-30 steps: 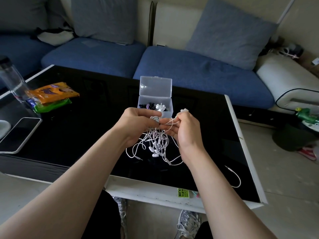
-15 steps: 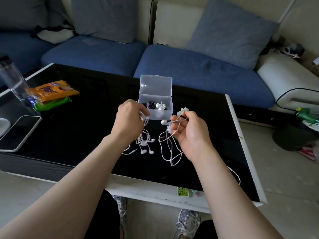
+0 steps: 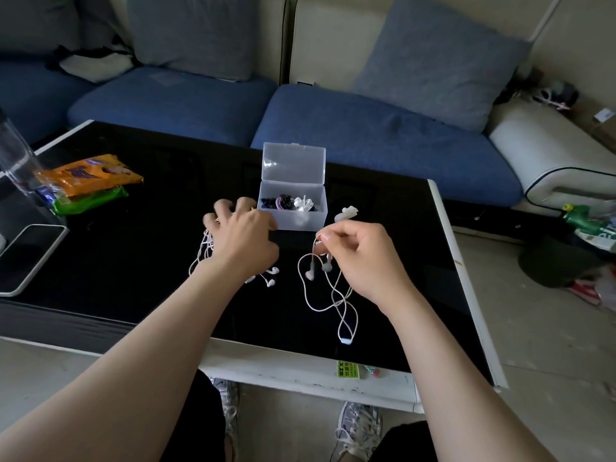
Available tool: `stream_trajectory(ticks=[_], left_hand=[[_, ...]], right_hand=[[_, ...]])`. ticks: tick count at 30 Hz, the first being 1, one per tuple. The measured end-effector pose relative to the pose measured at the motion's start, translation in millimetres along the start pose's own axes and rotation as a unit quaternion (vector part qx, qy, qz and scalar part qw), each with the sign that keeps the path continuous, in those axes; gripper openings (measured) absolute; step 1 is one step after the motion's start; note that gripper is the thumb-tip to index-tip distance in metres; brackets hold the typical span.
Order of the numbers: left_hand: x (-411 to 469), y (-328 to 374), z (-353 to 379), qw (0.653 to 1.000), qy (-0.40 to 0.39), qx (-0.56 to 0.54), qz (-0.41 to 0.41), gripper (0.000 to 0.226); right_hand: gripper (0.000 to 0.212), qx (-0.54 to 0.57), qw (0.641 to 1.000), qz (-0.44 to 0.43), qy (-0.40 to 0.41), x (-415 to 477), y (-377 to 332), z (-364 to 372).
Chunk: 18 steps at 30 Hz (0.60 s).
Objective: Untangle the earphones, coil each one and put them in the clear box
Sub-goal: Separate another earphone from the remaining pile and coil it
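Earphones lie in two lots: one white set [image 3: 333,295] hangs in loose loops from the right hand [image 3: 360,258], and the remaining white tangle [image 3: 205,251] sits under and beside the left hand [image 3: 240,241], apart from the first.

The hanging loops cross one another, and the two buds dangle just beneath the fingers. If coiling starts before the cable is drawn straight, I would expect a bud to slip through a loop and make a fresh knot. The plug end hangs low near the front edge of the black worktop [image 3: 133,261] and could slide off and drag the set down. The left hand's knuckles are just beside the clear box [image 3: 300,224], which looks light and stands with its lid up, so a careless sweep could shove or tip it and spill the coiled sets inside.

The right hand is raised, with thumb and forefinger pinching the cable and the other fingers curled in. The left hand is palm down over the tangle with its fingers spread and blurred. Whether it grips any strand cannot be told.
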<state>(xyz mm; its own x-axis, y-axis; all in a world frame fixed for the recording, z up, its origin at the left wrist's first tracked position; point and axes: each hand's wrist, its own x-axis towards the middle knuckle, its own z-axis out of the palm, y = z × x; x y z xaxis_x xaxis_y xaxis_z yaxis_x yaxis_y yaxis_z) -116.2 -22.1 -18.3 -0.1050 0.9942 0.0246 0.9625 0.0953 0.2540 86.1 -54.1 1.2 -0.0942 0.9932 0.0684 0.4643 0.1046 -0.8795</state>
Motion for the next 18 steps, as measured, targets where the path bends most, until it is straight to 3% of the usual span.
stream_trajectory(ticks=[3, 5, 7, 10, 15, 18], left_hand=[[-7, 13, -5, 0.977, -0.102, -0.127, 0.141, 0.067], [-12, 23, -6, 0.929, -0.172, -0.257, 0.204, 0.054], [-17, 29, -4, 0.902, -0.197, -0.321, 0.209, 0.035], [-19, 32, -5, 0.887, -0.221, -0.359, 0.19, 0.032], [-24, 35, -9, 0.885, -0.227, -0.369, 0.173, 0.014], [-20, 31, -3, 0.916, -0.173, -0.316, 0.175, 0.023]], right_hand=[[0.015, -0.052, 0.998, -0.045, -0.01, 0, 5, 1], [0.016, -0.067, 0.996, -0.048, -0.019, 0, 7, 1], [0.017, -0.074, 0.996, -0.05, -0.029, 0, 7, -1], [0.017, -0.098, 0.993, -0.067, -0.017, 0, 8, -3], [0.016, -0.072, 0.997, -0.028, 0.009, 0, 11, -5], [0.007, 0.055, 0.998, 0.04, 0.011, -3, 8, -9]])
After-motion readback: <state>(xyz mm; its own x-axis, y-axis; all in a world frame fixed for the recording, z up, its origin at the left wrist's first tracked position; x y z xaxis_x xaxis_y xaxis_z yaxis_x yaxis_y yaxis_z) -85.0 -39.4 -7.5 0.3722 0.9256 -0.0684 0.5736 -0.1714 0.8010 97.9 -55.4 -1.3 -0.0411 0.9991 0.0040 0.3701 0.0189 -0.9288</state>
